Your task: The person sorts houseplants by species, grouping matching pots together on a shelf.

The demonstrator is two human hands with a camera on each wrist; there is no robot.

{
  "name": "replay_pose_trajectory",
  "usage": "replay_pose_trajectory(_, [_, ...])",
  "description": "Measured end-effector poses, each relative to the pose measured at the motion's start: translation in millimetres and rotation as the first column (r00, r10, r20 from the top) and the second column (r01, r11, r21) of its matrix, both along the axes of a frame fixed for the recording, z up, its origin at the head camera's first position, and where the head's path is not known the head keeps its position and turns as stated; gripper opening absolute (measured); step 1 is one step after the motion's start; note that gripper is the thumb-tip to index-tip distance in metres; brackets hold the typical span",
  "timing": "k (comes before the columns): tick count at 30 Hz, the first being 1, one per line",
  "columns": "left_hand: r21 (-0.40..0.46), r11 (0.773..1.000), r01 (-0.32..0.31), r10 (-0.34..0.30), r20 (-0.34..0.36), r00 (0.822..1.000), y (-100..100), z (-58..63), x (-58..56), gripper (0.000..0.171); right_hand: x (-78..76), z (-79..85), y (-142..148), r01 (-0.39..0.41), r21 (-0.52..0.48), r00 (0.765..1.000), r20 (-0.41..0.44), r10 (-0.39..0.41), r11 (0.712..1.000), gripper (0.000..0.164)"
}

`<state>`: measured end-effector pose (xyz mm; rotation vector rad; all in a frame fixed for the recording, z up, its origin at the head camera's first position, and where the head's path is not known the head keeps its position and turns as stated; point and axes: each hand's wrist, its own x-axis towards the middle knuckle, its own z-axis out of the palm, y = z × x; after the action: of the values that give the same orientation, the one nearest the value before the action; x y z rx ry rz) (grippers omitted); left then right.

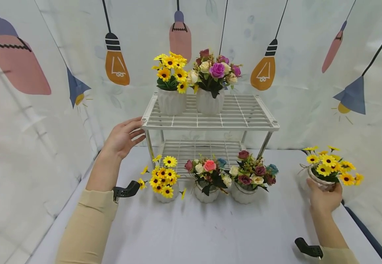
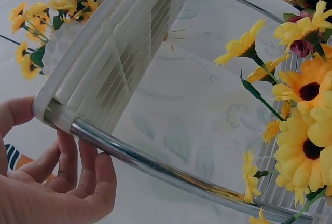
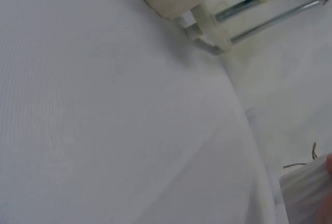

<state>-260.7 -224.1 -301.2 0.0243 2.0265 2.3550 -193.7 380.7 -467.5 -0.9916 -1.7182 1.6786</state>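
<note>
My right hand (image 1: 324,200) grasps a pot of yellow flowers (image 1: 329,169) near the right edge of the tabletop (image 1: 224,234); my left hand (image 1: 123,138) pinches the upper front left corner of the white rack (image 1: 210,128). Two potted arrangements (image 1: 171,102) stand atop it, three flowerpots (image 1: 206,193) before it.

Top tier (image 1: 210,128): open room right of two pots (image 1: 172,103).
Lower tier (image 1: 191,147): three front pots (image 1: 206,194) block the approach.
Table (image 1: 276,227): way through between those and right hand (image 1: 324,198).
</note>
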Motion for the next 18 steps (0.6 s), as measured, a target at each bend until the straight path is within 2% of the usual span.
replay_pose_trajectory(8, [0.012, 1.000, 0.002, -0.002, -0.004, 1.000, 0, -1.2, 0.7, 0.064, 7.0, 29.3, -20, -0.024, -0.130, 0.990, -0.141, 0.005, 0.991, 0.097])
replay_pose_trajectory(14, [0.016, 1.000, 0.002, -0.002, 0.002, 1.000, 0, -1.5, 0.8, 0.065, 9.4, 51.9, -37, -0.083, -0.121, 0.969, -0.242, 0.052, 0.989, 0.092])
replay_pose_trajectory(18, [0.012, 1.000, 0.003, -0.003, 0.002, 1.000, -1, -1.5, 1.2, 0.066, 10.5, 68.0, -44, -0.111, -0.128, 0.963, -0.261, 0.074, 0.986, 0.096])
